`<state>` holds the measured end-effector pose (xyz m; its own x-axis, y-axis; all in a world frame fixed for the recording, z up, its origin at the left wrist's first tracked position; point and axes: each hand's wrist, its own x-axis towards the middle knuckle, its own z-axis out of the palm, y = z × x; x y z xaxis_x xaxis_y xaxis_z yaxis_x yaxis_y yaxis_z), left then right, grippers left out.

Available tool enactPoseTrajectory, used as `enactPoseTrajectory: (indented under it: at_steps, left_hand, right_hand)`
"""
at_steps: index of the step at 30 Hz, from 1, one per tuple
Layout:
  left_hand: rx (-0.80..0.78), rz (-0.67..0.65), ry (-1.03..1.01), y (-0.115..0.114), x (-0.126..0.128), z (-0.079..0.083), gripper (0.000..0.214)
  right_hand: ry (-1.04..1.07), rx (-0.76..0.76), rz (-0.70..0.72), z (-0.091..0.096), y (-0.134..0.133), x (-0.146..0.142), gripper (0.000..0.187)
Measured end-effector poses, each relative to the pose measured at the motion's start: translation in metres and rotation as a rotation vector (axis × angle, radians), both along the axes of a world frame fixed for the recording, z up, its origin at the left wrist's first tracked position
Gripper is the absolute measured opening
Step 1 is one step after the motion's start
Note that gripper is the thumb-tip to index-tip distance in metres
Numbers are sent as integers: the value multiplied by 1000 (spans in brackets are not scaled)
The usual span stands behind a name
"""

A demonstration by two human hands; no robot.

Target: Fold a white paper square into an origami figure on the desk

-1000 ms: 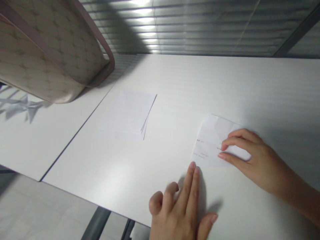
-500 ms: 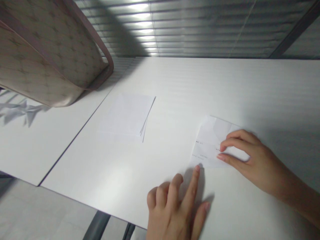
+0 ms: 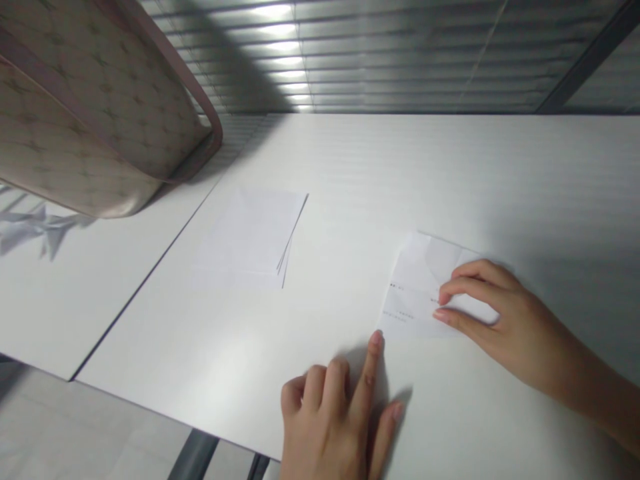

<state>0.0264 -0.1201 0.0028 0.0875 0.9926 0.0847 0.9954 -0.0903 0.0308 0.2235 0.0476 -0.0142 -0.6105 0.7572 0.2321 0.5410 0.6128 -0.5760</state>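
"Two hands moving?"

"Only the left hand [image 3: 325, 420]: it's drawn back, open, index tip just below the folded paper [image 3: 413, 280]."

"And the right hand [image 3: 495, 313]?"

"Fingers still on that sheet, beside the palm; gripping or resting, can't tell."

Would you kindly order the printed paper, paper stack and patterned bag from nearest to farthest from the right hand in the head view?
From the right hand:
1. Printed paper: under its fingertips.
2. Paper stack: mid-table.
3. Patterned bag: upper left.
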Motion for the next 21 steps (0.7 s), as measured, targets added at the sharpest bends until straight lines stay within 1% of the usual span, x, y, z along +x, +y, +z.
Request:
enactPoseTrajectory:
  at_steps: [4,7,10,13,15,16,19,21]
  left_hand:
    - [31,-32,86,3,2,1,46]
    - [58,-102,128,10,4,6,44]
    - [112,-162,92,21,6,11,42]
    - [202,-221,30,31,15,13,40]
    - [221,-304,-15,37,24,10,44]
    - [222,-318,-32,40,29,7,49]
    - [185,-276,-62,44,40,-2,65]
    - [176,-252,-66,44,44,-8,70]
  right_hand:
    - [0,-15,-11,0,0,0,7]
    - [0,-52,-28,0,-1,-2,5]
    - [-4,-103,-35,0,-1,-4,2]
    - [-11,-125,-19,1,-1,-6,3]
    - [-4,-130,-10,2,-1,-8,6]
    - [3,-133,-10,2,0,-8,8]
    - [21,-138,-14,4,0,-10,7]
    - [25,-138,-16,5,0,-11,6]
